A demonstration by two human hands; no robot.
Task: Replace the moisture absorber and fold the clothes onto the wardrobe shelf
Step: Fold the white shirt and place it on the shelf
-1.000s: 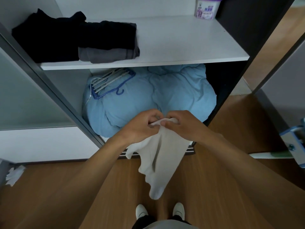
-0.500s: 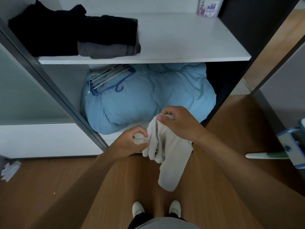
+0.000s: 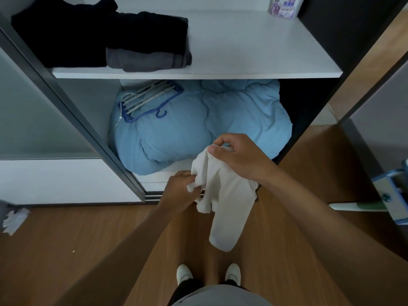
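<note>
**White garment held in both hands before the open wardrobe**

A person stands on the wooden floor (image 3: 66,250) facing the wardrobe, white shoes (image 3: 184,273) showing at the near edge. The white garment (image 3: 223,195) hangs in the air in front of the lower compartment, not touching shelf or floor. The right hand (image 3: 238,157) is the higher one and pinches the garment's top edge between thumb and curled fingers. The left hand (image 3: 178,191) is lower and to the left, its fingers closed on a bunched fold at the garment's left side. The loose end of the cloth hangs down towards the shoes.

On the white shelf (image 3: 242,51) above, a stack of black folded clothes (image 3: 88,34) lies at the far left, with a grey folded garment (image 3: 148,59) at its near right corner, touching it. The moisture absorber (image 3: 284,6), a white tub with a purple label, stands upright at the far right of the shelf, well apart from the clothes.

Below the shelf a pale blue duvet (image 3: 209,120) fills the compartment, with a blue hanger (image 3: 152,102) lying on its left part. A crumpled white scrap (image 3: 15,219) lies on the floor at the far left.
</note>
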